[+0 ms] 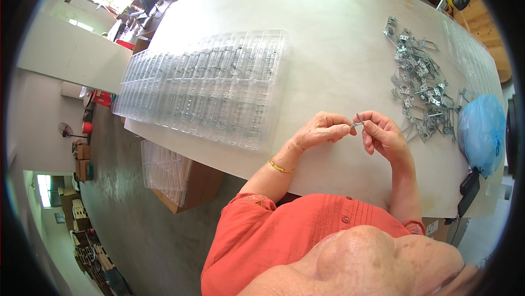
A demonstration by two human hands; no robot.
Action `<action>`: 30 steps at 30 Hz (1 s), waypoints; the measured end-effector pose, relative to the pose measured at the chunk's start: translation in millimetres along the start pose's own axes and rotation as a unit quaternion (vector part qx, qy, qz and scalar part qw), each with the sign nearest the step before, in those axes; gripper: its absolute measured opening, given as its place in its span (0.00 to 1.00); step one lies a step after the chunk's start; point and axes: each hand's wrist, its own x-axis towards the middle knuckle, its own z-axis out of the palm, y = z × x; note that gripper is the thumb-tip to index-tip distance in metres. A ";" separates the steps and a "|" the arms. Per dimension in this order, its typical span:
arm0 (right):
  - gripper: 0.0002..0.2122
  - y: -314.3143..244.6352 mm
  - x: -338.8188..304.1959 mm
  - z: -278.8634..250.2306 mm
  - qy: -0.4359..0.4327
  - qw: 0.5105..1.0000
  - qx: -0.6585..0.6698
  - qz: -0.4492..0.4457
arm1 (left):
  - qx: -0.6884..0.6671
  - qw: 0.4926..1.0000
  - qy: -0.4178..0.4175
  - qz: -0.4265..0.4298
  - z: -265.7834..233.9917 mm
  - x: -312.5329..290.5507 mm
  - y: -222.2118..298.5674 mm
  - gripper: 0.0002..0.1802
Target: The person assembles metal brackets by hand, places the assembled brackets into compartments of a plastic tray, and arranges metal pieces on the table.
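Note:
Over the white table, my left hand (328,130) and my right hand (381,133) meet at the fingertips. Between them is a small metal part (358,123), thin and grey, pinched by the fingers of both hands; its exact kind is too small to make out. A loose heap of metal brackets (424,77) lies to the right, beyond my right hand. On the left stands a stack of clear plastic trays (202,85) with rows of long compartments, and metal pieces show through in them.
A blue plastic bag (481,135) sits at the table's right side, with a black object (468,186) by it. More clear trays (473,50) lie at the far right. Below the left table edge, a cardboard box (191,186) carries another clear tray (164,170).

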 end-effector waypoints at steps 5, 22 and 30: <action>0.13 1.7 0.3 -0.3 -0.029 0.998 0.051 0.016 | 0.002 0.999 -0.026 -0.023 0.9 0.3 2.9 0.22; 0.08 3.4 1.3 11.4 0.173 0.974 -0.125 -0.077 | -0.140 0.990 0.030 -0.016 -0.3 1.0 1.2 0.21; 0.07 5.4 -4.5 23.5 0.112 0.978 -0.155 -0.084 | -0.131 0.988 0.078 -0.007 4.9 5.4 -4.9 0.22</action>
